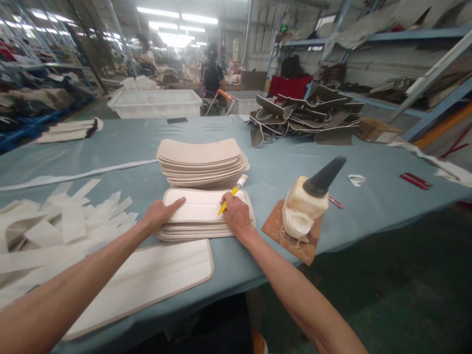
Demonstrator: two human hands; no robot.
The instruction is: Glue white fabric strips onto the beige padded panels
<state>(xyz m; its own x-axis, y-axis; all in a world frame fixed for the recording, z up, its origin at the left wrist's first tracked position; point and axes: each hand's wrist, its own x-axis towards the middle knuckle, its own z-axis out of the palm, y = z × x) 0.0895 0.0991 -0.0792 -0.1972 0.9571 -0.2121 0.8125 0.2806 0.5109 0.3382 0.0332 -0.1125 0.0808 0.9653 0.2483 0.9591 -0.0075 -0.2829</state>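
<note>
Watching remotely, I read the cream rounded-rectangle panel stack [199, 209] as matt and smooth; right of it, an off-white boxy plastic-looking bottle [304, 194] (crusted rough around its opening) sits on a brown, rough, wood-like square board [273, 224].

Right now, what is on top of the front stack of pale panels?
The left hand rests its thumb on the top panel; the right hand, holding a yellow brush, is over the right side. The panel's surface beneath both is covered.

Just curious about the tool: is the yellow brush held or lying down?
Held: the right hand grips the yellow brush, its pale tip sticking out.
</note>
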